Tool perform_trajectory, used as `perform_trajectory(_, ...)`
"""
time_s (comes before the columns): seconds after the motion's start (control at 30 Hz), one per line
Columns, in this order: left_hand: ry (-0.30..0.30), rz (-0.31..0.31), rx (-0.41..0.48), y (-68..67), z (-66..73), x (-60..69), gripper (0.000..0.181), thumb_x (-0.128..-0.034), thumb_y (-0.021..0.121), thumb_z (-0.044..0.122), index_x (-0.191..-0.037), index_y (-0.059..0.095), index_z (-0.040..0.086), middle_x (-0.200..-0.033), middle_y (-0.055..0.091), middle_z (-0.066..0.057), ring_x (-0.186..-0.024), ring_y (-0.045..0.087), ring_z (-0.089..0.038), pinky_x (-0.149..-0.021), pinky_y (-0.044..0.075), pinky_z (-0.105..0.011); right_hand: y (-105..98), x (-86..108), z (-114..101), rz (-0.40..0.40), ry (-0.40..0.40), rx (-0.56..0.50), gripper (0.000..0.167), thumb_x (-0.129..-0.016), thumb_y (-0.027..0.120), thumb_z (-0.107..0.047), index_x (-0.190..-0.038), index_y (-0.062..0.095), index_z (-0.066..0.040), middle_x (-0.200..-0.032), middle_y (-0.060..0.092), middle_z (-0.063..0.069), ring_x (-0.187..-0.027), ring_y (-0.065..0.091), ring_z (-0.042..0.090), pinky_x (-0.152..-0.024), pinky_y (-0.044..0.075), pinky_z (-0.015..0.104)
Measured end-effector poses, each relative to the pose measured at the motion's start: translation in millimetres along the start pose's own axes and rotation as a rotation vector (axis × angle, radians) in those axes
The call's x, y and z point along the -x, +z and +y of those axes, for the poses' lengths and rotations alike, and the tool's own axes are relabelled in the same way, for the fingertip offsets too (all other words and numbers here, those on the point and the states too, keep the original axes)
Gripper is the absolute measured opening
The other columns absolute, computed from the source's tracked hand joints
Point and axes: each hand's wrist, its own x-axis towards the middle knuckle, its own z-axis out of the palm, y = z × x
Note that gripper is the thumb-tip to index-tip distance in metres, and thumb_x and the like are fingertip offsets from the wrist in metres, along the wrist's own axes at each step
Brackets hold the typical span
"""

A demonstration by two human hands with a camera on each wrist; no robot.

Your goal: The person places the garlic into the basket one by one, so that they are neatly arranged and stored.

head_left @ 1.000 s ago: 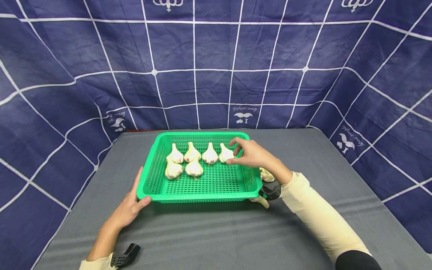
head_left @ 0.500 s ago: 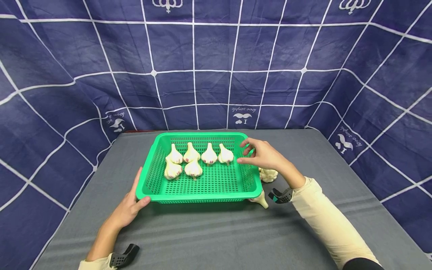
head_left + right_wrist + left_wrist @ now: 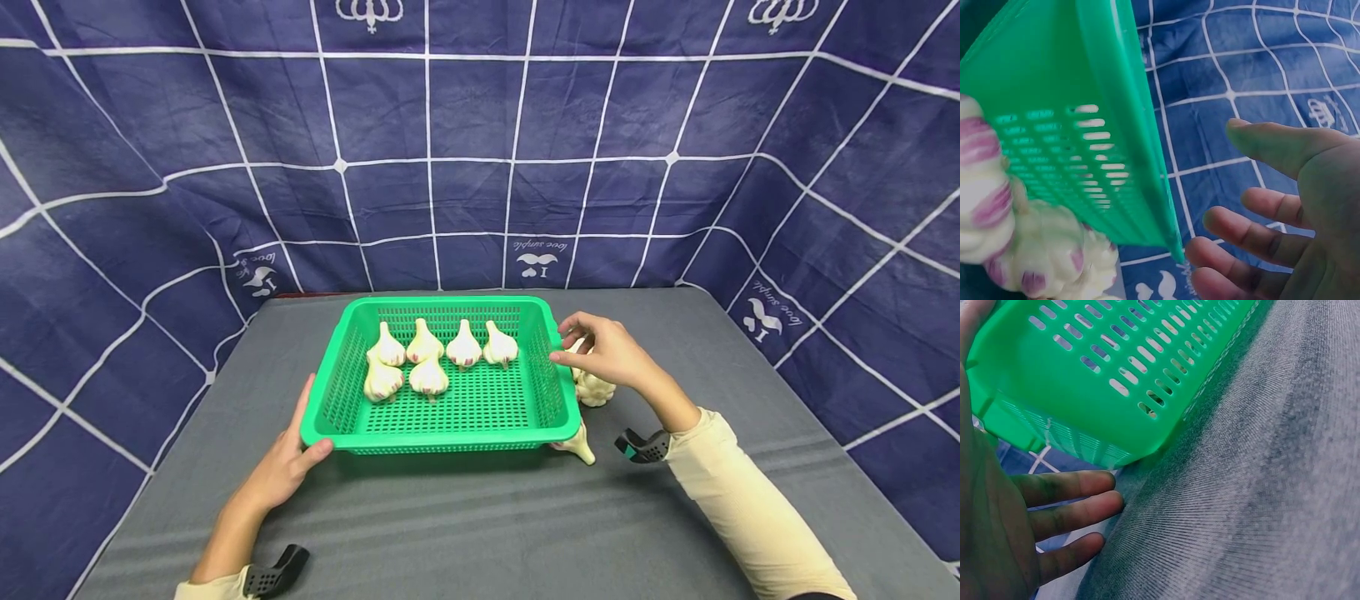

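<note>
A light, steady press by the left hand [image 3: 281, 462], straight fingers against the green rectangular plastic basket [image 3: 450, 437] at its seven-o'clock corner, should prevent sliding. The right hand [image 3: 609, 352], loosely spread and holding nothing, would best cup round bodies, not thin necks. From it, cream, purple-streaked garlic bulbs [image 3: 464, 352] lie inside at nine o'clock; loose bulbs [image 3: 597, 390] lie outside towards six.

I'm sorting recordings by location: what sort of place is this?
Probably a makeshift tabletop recording booth, though I can't be certain: white-lined navy fabric hangs behind and on both sides of a gray-covered table, where a green plastic basket holds six garlic bulbs.
</note>
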Motion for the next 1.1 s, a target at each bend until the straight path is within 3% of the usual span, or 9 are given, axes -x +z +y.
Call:
perform_trajectory(0.47, 0.010, -0.002, 0.011, -0.2, -0.7, -0.4, 0.090, -0.0962, 0.059, 0.025, -0.160, -0.005, 0.028, -0.160, 0.012, -0.026, -0.136, 0.017, 0.007, -0.102, 0.016, -0.008, -11, 6.6, 36, 0.062, 0.146, -0.002, 0.036, -0.088, 0.076, -0.026, -0.109, 0.065, 0.001, -0.092, 0.072, 0.012, -0.077, 0.067, 0.022, -0.069, 0.052, 0.035)
perform_trajectory(0.77, 0.000, 0.001, -0.005, 0.8, -1.7, 1.1, 0.090, -0.0962, 0.058, 0.026, -0.160, -0.005, 0.028, -0.159, 0.016, -0.028, -0.134, 0.020, 0.009, -0.101, 0.017, -0.007, -4, 13.9, 63, 0.081, 0.260, 0.075, 0.039, -0.086, 0.076, -0.033, -0.102, 0.067, 0.001, -0.084, 0.070, 0.008, -0.075, 0.063, 0.021, -0.067, 0.047, 0.034)
perform_trajectory(1.1, -0.003, 0.003, -0.001, 0.8, -2.1, 0.3, 0.089, -0.0966, 0.058, 0.027, -0.160, -0.005, 0.027, -0.160, 0.014, -0.027, -0.135, 0.018, 0.009, -0.101, 0.016, -0.008, 0, 18.2, 79, 0.050, 0.395, 0.156, 0.051, -0.085, 0.074, -0.044, -0.106, 0.067, 0.002, -0.092, 0.068, 0.015, -0.077, 0.064, 0.026, -0.065, 0.050, 0.038)
